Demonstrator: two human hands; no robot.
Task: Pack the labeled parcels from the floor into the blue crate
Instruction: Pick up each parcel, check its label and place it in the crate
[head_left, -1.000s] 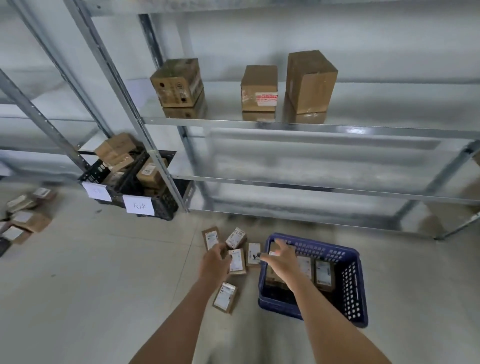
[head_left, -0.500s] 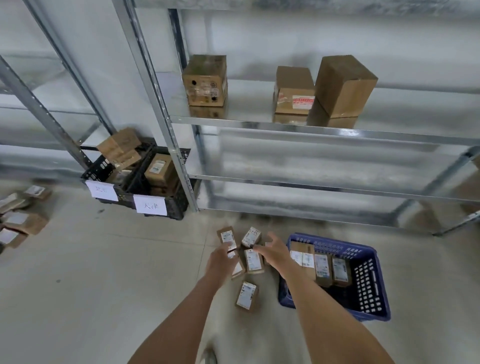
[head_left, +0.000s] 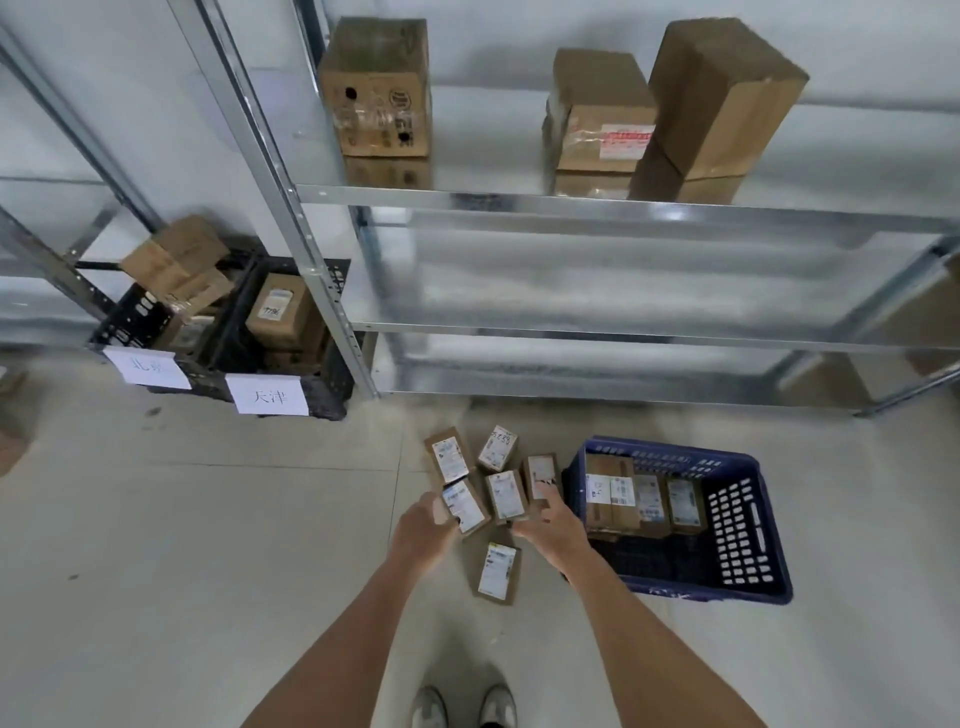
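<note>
Both hands reach down over a group of small labeled parcels on the floor. The left hand (head_left: 423, 535) has its fingers closed around one parcel (head_left: 464, 506) and holds it by the left edge, with the white label facing up. The right hand (head_left: 550, 527) is spread open, and its fingertips touch two neighbouring parcels: the middle one (head_left: 505, 496) and the one nearest to the crate (head_left: 540, 475); it does not grip either of them.

Two more parcels lie further away, near the shelf: one at the left (head_left: 449, 457) and one with handwritten digits (head_left: 497, 448). A sixth parcel (head_left: 496, 571) lies apart, closer to the person, between the two forearms.

The blue crate (head_left: 748, 530) stands on the floor just to the right of the group. Inside it, several labeled parcels (head_left: 644, 496) stand in a row against the far wall, and the near part of the bottom is bare.

Behind, a metal shelf (head_left: 623, 202) carries three bigger cardboard boxes (head_left: 379, 88). At the left, black crates (head_left: 291, 332) with paper signs hold other boxes.
</note>
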